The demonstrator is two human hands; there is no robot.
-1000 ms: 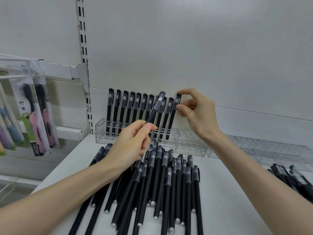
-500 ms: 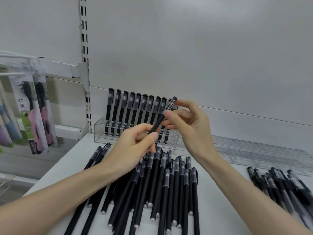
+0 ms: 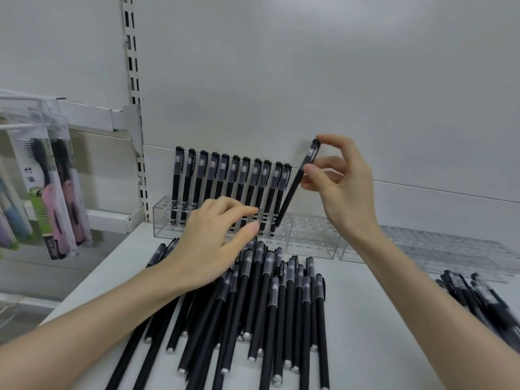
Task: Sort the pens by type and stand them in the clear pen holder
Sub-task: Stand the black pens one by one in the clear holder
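— Pens in the loose pile [image 3: 270, 299] are being sorted; where is the one in play?

— The right hand [image 3: 346, 187] is holding one black pen [image 3: 292, 190] alone. Its fingers [image 3: 332, 140] are pinching the capped end, and the cap is leaning toward 1 o'clock. The pen's lower tip is meeting the top of the clear pen holder [image 3: 306, 237], which is sitting at 12 o'clock on the worktop [image 3: 380, 333]. The tip is landing just beside the last pen of the standing row [image 3: 230, 178].

— What is changing?

— Half a second ago both hands were gripping that pen in front of the row. Now the left hand [image 3: 216, 243] is letting go and dropping toward the loose pile at 6 o'clock, its fingers released and grasping nothing.

— What is that meaning for the task?

— I am judging that the handover is finished. The right hand is seating this pen while the left is going for the next. Many pens are waiting in the pile, and a second heap [image 3: 478, 299] is lying at 3 o'clock, so the sorting is looking far from complete.
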